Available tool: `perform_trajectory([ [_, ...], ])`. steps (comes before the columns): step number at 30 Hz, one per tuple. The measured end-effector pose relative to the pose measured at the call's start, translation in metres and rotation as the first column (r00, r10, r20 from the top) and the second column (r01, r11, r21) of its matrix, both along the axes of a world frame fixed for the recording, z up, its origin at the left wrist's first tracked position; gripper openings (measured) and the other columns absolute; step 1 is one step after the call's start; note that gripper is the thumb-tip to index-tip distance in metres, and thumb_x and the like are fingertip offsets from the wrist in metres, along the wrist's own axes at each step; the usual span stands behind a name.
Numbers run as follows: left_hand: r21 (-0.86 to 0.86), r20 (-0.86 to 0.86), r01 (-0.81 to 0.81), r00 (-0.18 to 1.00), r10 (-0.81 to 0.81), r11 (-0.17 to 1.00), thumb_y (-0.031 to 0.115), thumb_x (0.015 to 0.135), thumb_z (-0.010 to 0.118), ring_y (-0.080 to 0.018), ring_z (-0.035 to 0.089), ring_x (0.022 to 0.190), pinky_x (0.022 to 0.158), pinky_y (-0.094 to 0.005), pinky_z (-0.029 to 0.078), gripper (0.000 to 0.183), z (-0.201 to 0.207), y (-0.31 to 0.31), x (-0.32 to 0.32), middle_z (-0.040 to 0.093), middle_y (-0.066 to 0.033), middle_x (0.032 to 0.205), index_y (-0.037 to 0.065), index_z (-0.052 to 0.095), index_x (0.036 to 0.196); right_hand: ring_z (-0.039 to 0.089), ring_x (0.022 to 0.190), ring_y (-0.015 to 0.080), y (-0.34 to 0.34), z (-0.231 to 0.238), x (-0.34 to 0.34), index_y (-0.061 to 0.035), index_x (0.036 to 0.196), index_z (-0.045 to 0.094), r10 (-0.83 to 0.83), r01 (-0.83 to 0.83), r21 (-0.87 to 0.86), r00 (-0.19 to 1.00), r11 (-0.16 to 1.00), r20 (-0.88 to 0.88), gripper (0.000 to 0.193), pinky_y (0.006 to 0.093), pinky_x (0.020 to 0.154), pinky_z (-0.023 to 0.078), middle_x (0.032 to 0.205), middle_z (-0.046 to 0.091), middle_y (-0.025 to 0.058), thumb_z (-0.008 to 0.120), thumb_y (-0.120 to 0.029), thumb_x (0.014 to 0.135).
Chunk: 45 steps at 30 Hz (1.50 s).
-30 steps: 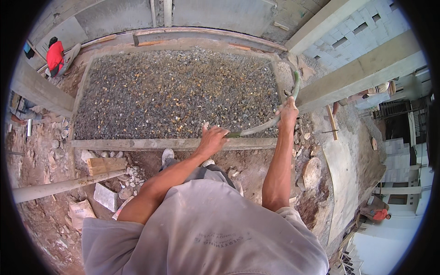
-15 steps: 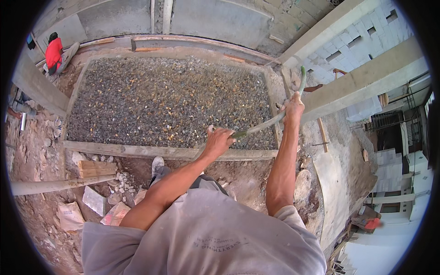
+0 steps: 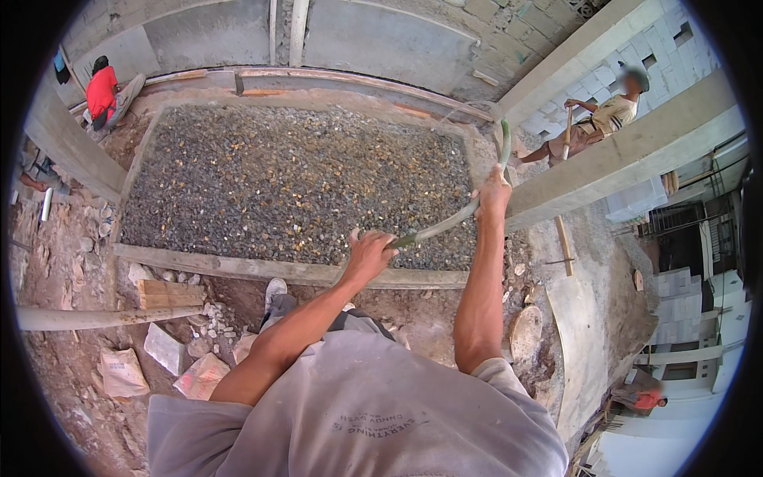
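Gravel bed [image 3: 294, 179], curved green hose [image 3: 447, 226], pale grey midway

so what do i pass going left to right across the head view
Short white tube, stacked tan wooden blocks, left hand, middle stretch of the curved green-and-grey hose, right hand, round pale disc, long pale flat sheet, stacked light grey blocks.

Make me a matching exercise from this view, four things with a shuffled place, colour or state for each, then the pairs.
1. hose
2. gravel
3. upper-left co-worker
4. upper-right co-worker

A. wearing red
B. held in the left hand and right hand
C. gripping a handle
D. inside a raised border

Pairs: 1-B, 2-D, 3-A, 4-C
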<state>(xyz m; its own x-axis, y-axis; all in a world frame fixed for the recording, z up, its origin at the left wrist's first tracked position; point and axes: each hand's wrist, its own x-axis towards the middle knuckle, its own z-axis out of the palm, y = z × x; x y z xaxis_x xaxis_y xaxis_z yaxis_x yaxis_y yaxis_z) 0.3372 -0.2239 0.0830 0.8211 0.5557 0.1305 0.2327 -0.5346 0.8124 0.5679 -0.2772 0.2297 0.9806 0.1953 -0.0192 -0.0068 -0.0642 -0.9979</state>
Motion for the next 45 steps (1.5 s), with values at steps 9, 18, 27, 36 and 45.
perform_trajectory([
  [9, 0.02, -0.027, -0.005, 1.0, 0.005, 1.0, 0.027, 0.08, 0.065, -0.0251, 0.052, 0.107, 0.098, -0.0549, 0.02, 0.031, -0.008, 0.008, -0.012, 0.061, -0.0078, 0.106, 0.009, 0.062, 0.105, 0.041, 0.037, 0.0154, 0.007, -0.016, -0.005, -0.0032, 0.071, 0.047, 0.039, -0.038, 0.062, 0.999, 0.997, -0.016, 0.038, 0.0302, 0.036, 0.034, 0.051, 0.042, 0.0036, 0.047, -0.034, 0.093],
  [18, 0.003, -0.062, 0.058, 0.996, -0.058, 0.998, 0.029, 0.079, 0.065, -0.025, 0.053, 0.105, 0.097, -0.0531, 0.022, 0.034, 0.006, 0.009, -0.012, 0.062, -0.0075, 0.106, 0.009, 0.062, 0.106, 0.041, 0.036, 0.0149, -0.002, -0.007, -0.01, -0.0032, 0.071, 0.048, -0.024, 0.025, 0.042, 0.999, 0.999, -0.03, 0.038, 0.0301, 0.034, 0.032, 0.05, 0.042, 0.0031, 0.048, -0.034, 0.093],
  [27, 0.013, -0.043, 0.094, 0.995, -0.093, 0.996, 0.029, 0.08, 0.065, -0.0245, 0.051, 0.107, 0.099, -0.0516, 0.021, 0.033, 0.006, 0.0, -0.002, 0.061, -0.0078, 0.107, 0.009, 0.062, 0.106, 0.041, 0.042, 0.0129, -0.021, 0.0, -0.006, -0.0055, 0.072, 0.049, -0.06, 0.06, 0.035, 0.998, 0.998, -0.023, 0.035, 0.0277, 0.035, 0.035, 0.06, 0.041, 0.0011, 0.05, -0.035, 0.092],
  [36, -0.005, -0.034, 0.138, 0.99, -0.138, 0.99, 0.028, 0.08, 0.064, -0.025, 0.052, 0.106, 0.1, -0.0538, 0.019, 0.032, 0.013, -0.009, 0.009, 0.061, -0.0078, 0.106, 0.009, 0.063, 0.106, 0.041, 0.038, 0.0145, -0.038, -0.002, 0.012, -0.0038, 0.071, 0.047, -0.08, 0.075, 0.113, 0.996, 0.991, 0.041, 0.035, 0.029, 0.034, 0.034, 0.053, 0.042, 0.0028, 0.047, -0.03, 0.094],
  [45, 0.018, -0.028, 0.147, 0.989, -0.146, 0.989, 0.03, 0.079, 0.065, -0.0239, 0.053, 0.106, 0.099, -0.0568, 0.019, 0.034, 0.012, -0.016, 0.02, 0.063, -0.007, 0.104, 0.009, 0.063, 0.105, 0.041, 0.039, 0.0145, -0.047, 0.01, 0.012, -0.0032, 0.071, 0.047, -0.113, 0.111, 0.043, 0.993, 0.993, 0.036, 0.036, 0.0286, 0.034, 0.036, 0.054, 0.041, 0.0023, 0.047, -0.031, 0.093],
])
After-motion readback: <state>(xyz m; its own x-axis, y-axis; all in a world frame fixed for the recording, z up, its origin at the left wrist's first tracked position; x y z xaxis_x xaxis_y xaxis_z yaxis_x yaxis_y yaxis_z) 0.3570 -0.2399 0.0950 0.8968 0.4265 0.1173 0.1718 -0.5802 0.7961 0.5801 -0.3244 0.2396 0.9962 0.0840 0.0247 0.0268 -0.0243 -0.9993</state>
